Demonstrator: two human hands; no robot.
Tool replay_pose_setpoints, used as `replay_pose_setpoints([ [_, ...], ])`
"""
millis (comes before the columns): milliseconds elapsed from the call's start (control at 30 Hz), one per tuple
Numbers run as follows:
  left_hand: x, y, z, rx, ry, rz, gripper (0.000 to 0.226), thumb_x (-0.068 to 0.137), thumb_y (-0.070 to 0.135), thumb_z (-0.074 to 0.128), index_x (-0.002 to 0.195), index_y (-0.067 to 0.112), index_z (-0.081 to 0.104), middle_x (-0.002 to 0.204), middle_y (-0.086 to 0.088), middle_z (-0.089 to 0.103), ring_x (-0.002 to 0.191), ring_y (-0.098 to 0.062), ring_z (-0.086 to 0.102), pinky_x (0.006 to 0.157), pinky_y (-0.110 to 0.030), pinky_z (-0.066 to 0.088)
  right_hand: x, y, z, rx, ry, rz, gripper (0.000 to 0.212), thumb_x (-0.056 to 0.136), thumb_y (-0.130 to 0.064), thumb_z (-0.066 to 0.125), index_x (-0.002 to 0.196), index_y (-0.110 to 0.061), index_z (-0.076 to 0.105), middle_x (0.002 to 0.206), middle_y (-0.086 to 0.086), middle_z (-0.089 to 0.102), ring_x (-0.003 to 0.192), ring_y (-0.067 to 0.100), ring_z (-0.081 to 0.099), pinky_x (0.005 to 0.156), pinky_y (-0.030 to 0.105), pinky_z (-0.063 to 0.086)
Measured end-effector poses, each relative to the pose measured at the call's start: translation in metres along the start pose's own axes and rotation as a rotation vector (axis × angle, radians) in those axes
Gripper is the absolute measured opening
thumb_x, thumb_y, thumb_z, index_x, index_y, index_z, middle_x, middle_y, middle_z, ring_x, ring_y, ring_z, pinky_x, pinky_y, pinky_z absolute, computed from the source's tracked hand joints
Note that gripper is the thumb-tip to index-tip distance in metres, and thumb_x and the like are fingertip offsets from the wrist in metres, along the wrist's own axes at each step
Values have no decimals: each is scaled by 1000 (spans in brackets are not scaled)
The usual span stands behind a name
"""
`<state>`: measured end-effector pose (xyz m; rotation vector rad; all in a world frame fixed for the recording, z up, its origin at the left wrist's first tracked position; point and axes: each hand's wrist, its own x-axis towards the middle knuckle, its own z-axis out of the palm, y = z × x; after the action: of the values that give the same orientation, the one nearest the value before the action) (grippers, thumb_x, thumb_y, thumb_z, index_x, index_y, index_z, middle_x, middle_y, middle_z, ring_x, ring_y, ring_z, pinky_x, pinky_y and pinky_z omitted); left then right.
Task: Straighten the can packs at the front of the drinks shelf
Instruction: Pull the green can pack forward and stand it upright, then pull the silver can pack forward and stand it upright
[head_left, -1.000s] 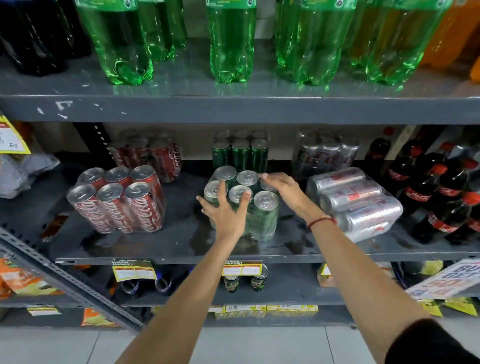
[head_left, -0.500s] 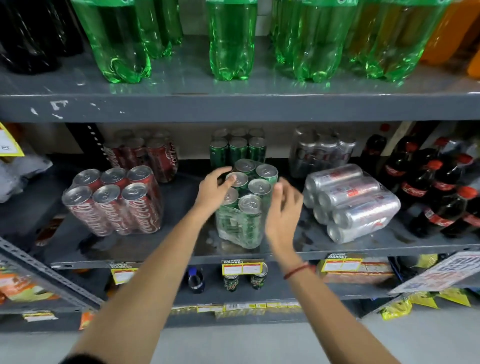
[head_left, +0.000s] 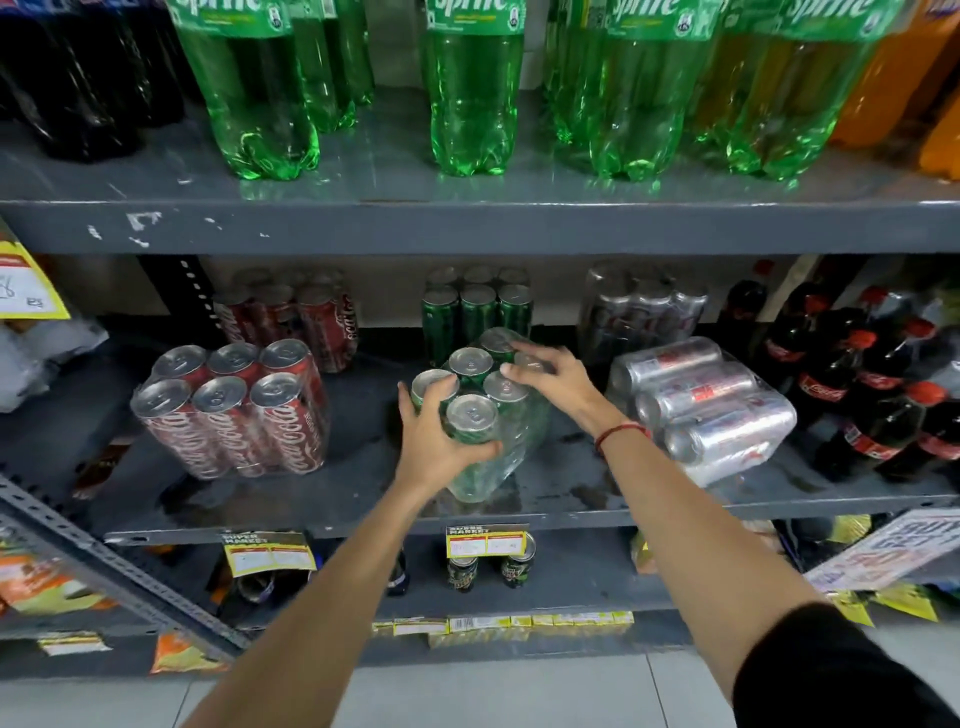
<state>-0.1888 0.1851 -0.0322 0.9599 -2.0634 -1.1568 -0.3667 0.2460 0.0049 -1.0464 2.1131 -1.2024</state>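
Note:
A shrink-wrapped pack of green cans (head_left: 519, 431) stands on the middle shelf (head_left: 363, 493), turned at an angle to the shelf edge. My left hand (head_left: 434, 447) grips its front left corner, fingers wrapped round the nearest cans. My right hand (head_left: 556, 376) lies over the can tops at the pack's far right, fingers spread and curled on them. To the left, a red cola can pack (head_left: 234, 410) stands leaning a little. At the right, a silver can pack (head_left: 706, 405) lies on its side.
More red, green and silver packs (head_left: 478, 306) stand behind at the back of the shelf. Dark cola bottles (head_left: 872, 395) crowd the right end. Large green bottles (head_left: 475, 93) fill the shelf above. Price tags (head_left: 485, 540) hang from the shelf edge; a slanted metal strut (head_left: 104, 566) crosses lower left.
The green pack has been turned and shifted. My left hand has slid from its far left side to the front corner; my right hand has moved from the near right side onto the far can tops.

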Motion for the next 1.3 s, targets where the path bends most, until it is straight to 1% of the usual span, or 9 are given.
replay_pose_setpoints([
  [133,29,-9,-50,125,-226,21,92,55,23,90,135,31,45,141,-4,38,131,-20,38,110,-31,30,-26,3,39,-238,220,-23,64,80,-62,54,135,-29,48,124,11,61,122,33,44,102,44,29],
  [367,43,1,-71,237,-364,6,93,64,12,83,142,35,38,147,-3,43,136,-19,37,109,-30,32,-51,0,73,-133,392,44,61,89,-58,44,142,-28,36,134,15,43,122,36,43,87,41,46],
  [533,40,16,-68,426,-475,-100,105,70,15,77,148,40,11,160,-14,-2,147,-29,7,115,-40,25,-59,-2,52,-27,294,28,66,88,-56,47,146,-32,25,149,17,23,133,37,36,107,42,33],
  [633,45,56,-58,636,-526,-117,114,71,25,78,149,36,-5,156,-13,-24,145,-35,-14,117,-50,12,-67,0,13,42,446,13,67,89,-55,47,147,-33,21,155,16,14,141,33,25,113,42,27],
  [833,62,150,8,632,-672,205,110,74,50,72,151,26,-2,160,-1,11,145,-22,20,112,-31,25,-76,45,-97,-126,758,113,79,83,-58,55,148,-25,23,152,25,18,141,39,21,115,46,24],
  [1000,74,166,106,524,-821,304,108,71,64,64,148,35,-6,161,3,-1,148,-18,5,119,-35,13,-77,95,-153,24,555,492,114,62,-68,70,148,-40,0,156,26,2,139,46,24,110,50,32],
  [1100,88,165,150,492,-889,245,106,71,67,61,149,34,-3,161,4,0,148,-18,5,119,-37,11,-73,119,-169,312,432,558,150,29,-72,80,146,-41,-9,150,16,32,130,38,44,98,48,46],
  [1167,98,164,177,453,-903,194,108,67,78,55,150,30,6,160,3,10,147,-19,12,120,-37,12,-68,129,-173,392,406,560,147,36,-62,86,146,-38,-9,138,6,45,120,35,53,83,44,54],
  [1300,114,166,215,445,-817,112,89,79,74,41,150,25,17,157,-2,21,144,-23,22,117,-32,15,-56,141,-179,375,370,548,147,29,-62,87,145,-39,0,141,13,47,117,36,56,92,50,51],
])
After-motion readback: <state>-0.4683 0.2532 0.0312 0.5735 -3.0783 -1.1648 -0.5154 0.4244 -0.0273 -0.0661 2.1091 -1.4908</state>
